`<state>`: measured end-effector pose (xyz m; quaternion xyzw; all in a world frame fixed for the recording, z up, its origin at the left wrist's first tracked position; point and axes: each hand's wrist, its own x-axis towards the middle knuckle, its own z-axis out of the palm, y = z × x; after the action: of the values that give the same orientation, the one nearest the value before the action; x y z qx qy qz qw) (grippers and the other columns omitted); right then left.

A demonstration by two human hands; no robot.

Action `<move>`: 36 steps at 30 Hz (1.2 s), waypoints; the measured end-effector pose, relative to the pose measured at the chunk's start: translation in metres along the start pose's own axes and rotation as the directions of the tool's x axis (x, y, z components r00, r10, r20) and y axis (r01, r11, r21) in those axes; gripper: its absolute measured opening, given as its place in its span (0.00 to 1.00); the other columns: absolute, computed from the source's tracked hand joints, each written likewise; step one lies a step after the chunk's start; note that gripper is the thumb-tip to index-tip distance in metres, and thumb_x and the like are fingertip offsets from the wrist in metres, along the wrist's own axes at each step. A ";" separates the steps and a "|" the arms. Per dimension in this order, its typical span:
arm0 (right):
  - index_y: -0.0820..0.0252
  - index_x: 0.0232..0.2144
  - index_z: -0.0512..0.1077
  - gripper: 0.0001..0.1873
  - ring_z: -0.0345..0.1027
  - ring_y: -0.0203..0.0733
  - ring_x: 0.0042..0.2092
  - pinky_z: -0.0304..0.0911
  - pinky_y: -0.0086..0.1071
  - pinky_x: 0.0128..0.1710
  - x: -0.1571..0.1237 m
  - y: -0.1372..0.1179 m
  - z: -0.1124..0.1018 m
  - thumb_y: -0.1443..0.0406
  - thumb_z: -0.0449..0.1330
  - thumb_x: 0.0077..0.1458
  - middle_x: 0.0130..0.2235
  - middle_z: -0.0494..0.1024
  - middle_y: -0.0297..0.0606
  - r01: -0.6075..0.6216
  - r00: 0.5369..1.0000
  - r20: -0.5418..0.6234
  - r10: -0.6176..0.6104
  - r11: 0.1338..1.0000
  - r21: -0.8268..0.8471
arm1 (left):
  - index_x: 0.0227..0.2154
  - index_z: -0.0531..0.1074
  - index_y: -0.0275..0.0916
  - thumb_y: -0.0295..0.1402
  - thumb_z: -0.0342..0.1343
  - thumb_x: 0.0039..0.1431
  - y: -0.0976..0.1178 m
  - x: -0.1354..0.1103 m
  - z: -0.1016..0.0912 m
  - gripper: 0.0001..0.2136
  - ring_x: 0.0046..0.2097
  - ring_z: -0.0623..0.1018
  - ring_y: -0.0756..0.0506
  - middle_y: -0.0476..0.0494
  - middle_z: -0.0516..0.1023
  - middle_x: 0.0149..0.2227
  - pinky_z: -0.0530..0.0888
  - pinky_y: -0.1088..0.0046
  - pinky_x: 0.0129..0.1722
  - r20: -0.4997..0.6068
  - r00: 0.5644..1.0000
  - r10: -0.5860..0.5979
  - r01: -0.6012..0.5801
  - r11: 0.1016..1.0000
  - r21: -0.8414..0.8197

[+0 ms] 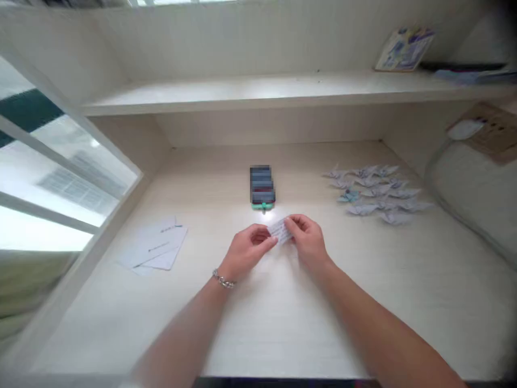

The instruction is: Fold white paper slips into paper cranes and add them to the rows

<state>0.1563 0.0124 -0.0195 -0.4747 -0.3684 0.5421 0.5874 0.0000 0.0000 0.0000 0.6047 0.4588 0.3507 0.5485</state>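
A small folded piece of paper (279, 230) with printed or written lines is held between my two hands, just above the desk. My left hand (251, 247) pinches its left side between thumb and fingers; a chain bracelet (223, 279) circles that wrist. The paper's upper right part is gripped by my right hand (307, 237), thumb on top. Just beyond the hands lies a phone (262, 184) with a green piece at its near end. Over to the right sit several folded paper cranes (377, 189), mostly white, with one blue crane (349, 196) among them.
Loose white paper sheets (159, 245) lie on the left of the desk. A shelf (250, 92) spans the back, with a small book or box (405, 49) on it. A cable (438, 199) runs down the right wall from a plug (465, 129). Window bars (60, 156) stand at left.
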 end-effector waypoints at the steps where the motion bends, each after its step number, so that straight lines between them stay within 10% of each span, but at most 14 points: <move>1: 0.61 0.26 0.70 0.09 0.64 0.33 0.27 0.60 0.26 0.27 -0.001 0.002 0.001 0.61 0.62 0.46 0.25 0.72 0.31 0.009 1.000 -0.005 -0.009 1.000 0.001 | 0.35 0.69 0.36 0.36 0.56 0.51 -0.001 0.001 0.000 0.11 0.37 0.75 0.47 0.43 0.75 0.36 0.72 0.72 0.37 0.000 1.000 0.002 -0.002 1.000 0.006; 13: 0.62 0.30 0.71 0.11 0.66 0.35 0.26 0.61 0.29 0.26 -0.006 -0.004 -0.002 0.61 0.62 0.44 0.25 0.74 0.35 -0.029 0.922 0.370 0.119 0.970 -0.241 | 0.38 0.70 0.34 0.35 0.59 0.48 -0.004 0.008 -0.011 0.15 0.34 0.75 0.48 0.42 0.76 0.33 0.73 0.73 0.33 -0.267 0.964 0.011 -0.058 0.984 -0.168; 29: 0.61 0.32 0.74 0.16 0.63 0.32 0.19 0.60 0.28 0.20 -0.006 -0.007 -0.003 0.54 0.61 0.46 0.20 0.74 0.34 -0.109 0.928 0.324 0.184 0.965 -0.237 | 0.38 0.72 0.34 0.30 0.62 0.44 -0.002 0.007 -0.011 0.16 0.34 0.77 0.47 0.42 0.78 0.31 0.73 0.72 0.35 -0.271 0.962 -0.028 -0.050 0.960 -0.275; 36: 0.60 0.35 0.77 0.15 0.69 0.38 0.30 0.66 0.32 0.29 -0.006 -0.002 -0.002 0.59 0.63 0.43 0.33 0.78 0.40 0.000 0.973 0.226 0.038 0.986 -0.167 | 0.30 0.74 0.34 0.29 0.60 0.45 -0.005 0.010 -0.014 0.07 0.43 0.75 0.44 0.38 0.76 0.40 0.72 0.68 0.43 -0.330 0.942 0.062 -0.147 0.959 -0.240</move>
<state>0.1577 0.0064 -0.0176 -0.4601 -0.4728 0.5660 0.4943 -0.0102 0.0136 -0.0036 0.4860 0.4580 0.5301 0.5225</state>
